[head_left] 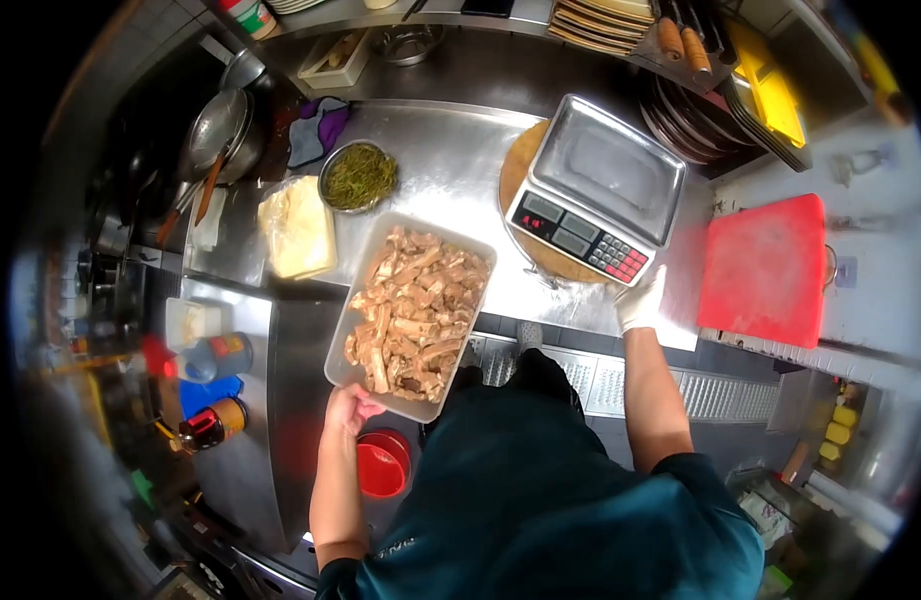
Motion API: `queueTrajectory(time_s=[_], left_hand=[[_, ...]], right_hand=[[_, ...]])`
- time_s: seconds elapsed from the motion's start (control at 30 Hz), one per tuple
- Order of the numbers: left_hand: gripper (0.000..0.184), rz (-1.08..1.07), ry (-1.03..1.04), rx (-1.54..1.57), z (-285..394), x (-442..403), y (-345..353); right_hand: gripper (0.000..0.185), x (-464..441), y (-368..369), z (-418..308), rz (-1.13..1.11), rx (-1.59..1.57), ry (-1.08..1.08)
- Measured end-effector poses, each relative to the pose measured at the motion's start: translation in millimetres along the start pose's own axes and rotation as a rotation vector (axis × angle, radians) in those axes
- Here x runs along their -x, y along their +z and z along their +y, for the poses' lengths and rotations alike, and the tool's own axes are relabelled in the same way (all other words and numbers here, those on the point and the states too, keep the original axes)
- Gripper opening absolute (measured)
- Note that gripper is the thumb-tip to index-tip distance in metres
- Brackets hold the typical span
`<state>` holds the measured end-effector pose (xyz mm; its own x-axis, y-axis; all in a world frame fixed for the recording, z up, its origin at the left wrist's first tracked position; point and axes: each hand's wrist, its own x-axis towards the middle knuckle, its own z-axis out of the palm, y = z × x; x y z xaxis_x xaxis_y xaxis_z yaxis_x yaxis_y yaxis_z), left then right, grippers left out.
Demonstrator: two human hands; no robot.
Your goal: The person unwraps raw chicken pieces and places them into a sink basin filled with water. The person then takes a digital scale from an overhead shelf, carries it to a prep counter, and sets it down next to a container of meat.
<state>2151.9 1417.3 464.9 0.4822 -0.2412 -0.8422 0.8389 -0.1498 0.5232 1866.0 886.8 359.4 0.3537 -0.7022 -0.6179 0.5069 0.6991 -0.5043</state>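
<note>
My left hand (353, 408), bare, grips the near left corner of a pale plastic tub (345, 345). The tub is filled with chopped pieces of brownish meat (416, 310) and juts over the counter's front edge. My right hand (641, 302) wears a white glove and holds the front right corner of a digital scale (579, 240); some of its fingers are hidden. The scale has a bare metal pan (609, 165) and sits tilted on a round wooden chopping board (521, 170).
On the steel counter (441, 130) stand a metal bowl of green shredded vegetable (359, 177) and a bag of pale yellow sheets (299, 228). A red cutting board (763, 270) is at the right. Below are a red bucket (383, 465) and a floor drain grate (606, 385).
</note>
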Motion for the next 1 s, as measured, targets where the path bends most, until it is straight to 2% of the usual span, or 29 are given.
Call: queueTrajectory(time_s=[0.03,0.17,0.23,0.3,0.37,0.47,0.67,0.7,0.73,0.77,0.87,0.9,0.93,0.97,1.0], left_hand=[[0.056,-0.009,-0.003,-0.008,4.1,-1.1,-1.5],[0.058,-0.102,-0.01,-0.02,3.7,-17.7,-23.2],[0.055,-0.072,0.025,-0.033,13.2,-8.3,-12.2],[0.054,-0.075,0.033,-0.051,16.9,-8.5,-15.8],[0.055,-0.107,0.031,-0.066,18.1,-15.7,-26.3],[0.056,-0.12,0.039,-0.088,21.2,-11.3,-25.3],[0.061,-0.068,0.057,-0.17,14.9,4.6,-29.8],[0.062,-0.078,0.076,-0.189,11.2,8.2,-30.1],[0.062,-0.089,0.094,-0.216,7.1,9.4,-31.9],[0.062,-0.102,0.114,-0.244,1.3,7.6,-35.2],[0.063,-0.081,0.127,-0.323,-4.2,20.2,-28.5],[0.063,-0.047,0.116,-0.362,-1.4,39.3,-13.5],[0.06,-0.041,0.113,-0.437,-1.4,51.0,-0.9],[0.06,-0.05,0.091,-0.486,-2.9,62.6,14.6],[0.059,-0.059,0.072,-0.535,-4.9,74.4,30.9]], right_hand=[[0.068,18.7,-0.5,27.7,0.065,0.081,-0.041],[0.047,113.9,33.7,141.1,-0.039,0.709,0.285],[0.048,132.5,68.9,175.8,-0.178,0.796,0.113],[0.056,122.1,109.0,183.9,-0.134,1.008,0.103],[0.062,127.9,163.8,169.6,-0.153,1.45,-0.072],[0.066,111.5,173.6,178.6,-0.107,1.7,-0.133],[0.065,101.6,137.0,200.4,-0.14,1.633,-0.115],[0.058,96.9,121.8,209.4,-0.128,1.61,-0.16],[0.048,105.2,111.3,205.0,-0.177,1.725,-0.206],[0.057,106.1,96.7,202.1,-0.245,1.734,-0.153],[0.042,140.2,49.1,197.8,-0.051,1.38,-0.205],[0.037,162.5,38.7,183.9,-0.009,1.153,-0.044],[0.035,174.9,14.5,184.2,0.01,0.943,-0.07],[0.033,191.4,-3.3,167.1,0.029,1.067,-0.098],[0.024,190.5,-44.5,184.0,0.079,0.829,-0.095]])
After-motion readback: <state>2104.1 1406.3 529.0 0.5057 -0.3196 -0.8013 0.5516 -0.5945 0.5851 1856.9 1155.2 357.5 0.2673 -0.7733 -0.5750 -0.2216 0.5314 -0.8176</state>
